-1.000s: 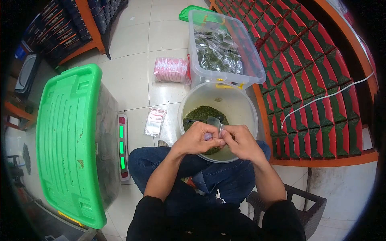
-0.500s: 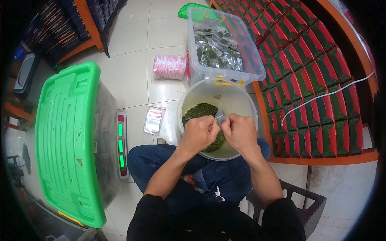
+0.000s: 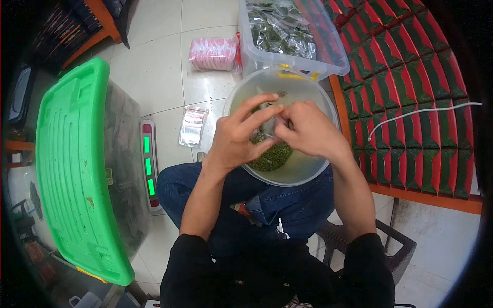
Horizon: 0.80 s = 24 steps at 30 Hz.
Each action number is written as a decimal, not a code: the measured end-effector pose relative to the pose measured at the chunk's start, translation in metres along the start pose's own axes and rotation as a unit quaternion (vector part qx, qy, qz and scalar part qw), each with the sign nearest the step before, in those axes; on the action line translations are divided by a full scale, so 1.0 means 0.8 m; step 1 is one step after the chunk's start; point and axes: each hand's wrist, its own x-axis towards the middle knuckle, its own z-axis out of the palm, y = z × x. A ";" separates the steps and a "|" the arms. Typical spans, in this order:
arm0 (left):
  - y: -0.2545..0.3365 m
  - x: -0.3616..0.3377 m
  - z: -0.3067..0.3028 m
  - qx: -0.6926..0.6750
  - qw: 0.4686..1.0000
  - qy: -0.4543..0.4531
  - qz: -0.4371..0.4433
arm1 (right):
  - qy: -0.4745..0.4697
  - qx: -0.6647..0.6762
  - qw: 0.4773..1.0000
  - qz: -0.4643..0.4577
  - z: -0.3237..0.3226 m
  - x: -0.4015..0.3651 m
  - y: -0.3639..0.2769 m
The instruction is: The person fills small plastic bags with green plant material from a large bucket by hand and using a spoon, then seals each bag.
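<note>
Both hands are over a round translucent tub [image 3: 328,110] that holds green dried leaves [image 3: 272,156]. My right hand [image 3: 310,128] is closed on a small clear plastic bag [image 3: 266,127]. My left hand [image 3: 239,128] has its fingers spread around the left side of the bag, with the thumb low and the fingertips near my right hand. Whether the left fingers touch the bag is hard to make out. Part of the bag is hidden behind the fingers.
Behind the tub stands a clear bin [image 3: 328,64] of filled bags. Left are empty bags [image 3: 192,126], a pink-and-white pack [image 3: 213,54], a scale [image 3: 149,164] and a green-lidded box [image 3: 72,169]. Red-and-green boxes [image 3: 411,123] fill the right, crossed by a white cable [image 3: 426,110].
The view has shifted, so the surroundings sit higher in the picture. My left hand has opened from its pinch on the bag, and my right hand has turned inward.
</note>
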 end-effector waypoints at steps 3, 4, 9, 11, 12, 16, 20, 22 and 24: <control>-0.023 0.004 -0.012 0.041 0.991 0.112 0.068 | -0.087 0.155 0.984 0.004 -0.002 0.044 0.037; -0.023 0.006 -0.020 0.054 0.987 0.144 0.049 | -0.054 0.225 0.972 0.038 0.016 0.070 0.071; -0.032 0.004 -0.032 0.056 0.984 0.168 0.009 | -0.176 -0.283 0.940 0.076 0.167 0.113 0.210; -0.029 0.001 -0.027 -0.002 0.985 0.166 -0.055 | -0.145 -0.294 0.942 0.078 0.196 0.110 0.223; -0.027 0.001 -0.027 -0.015 0.982 0.171 -0.078 | -0.115 -0.302 0.943 0.082 0.203 0.110 0.221; -0.046 0.002 -0.024 -0.066 0.980 0.178 -0.055 | -0.221 -0.338 0.913 0.059 0.208 0.113 0.218; -0.043 0.002 -0.029 -0.110 0.975 0.186 -0.043 | -0.164 -0.361 0.918 0.011 0.202 0.104 0.203; -0.036 0.003 -0.018 -0.245 0.946 0.198 -0.078 | -0.063 -0.225 0.972 -0.029 0.192 0.096 0.193; -0.036 -0.001 -0.005 -0.251 0.945 0.180 -0.108 | -0.033 -0.052 0.997 -0.037 0.230 0.098 0.201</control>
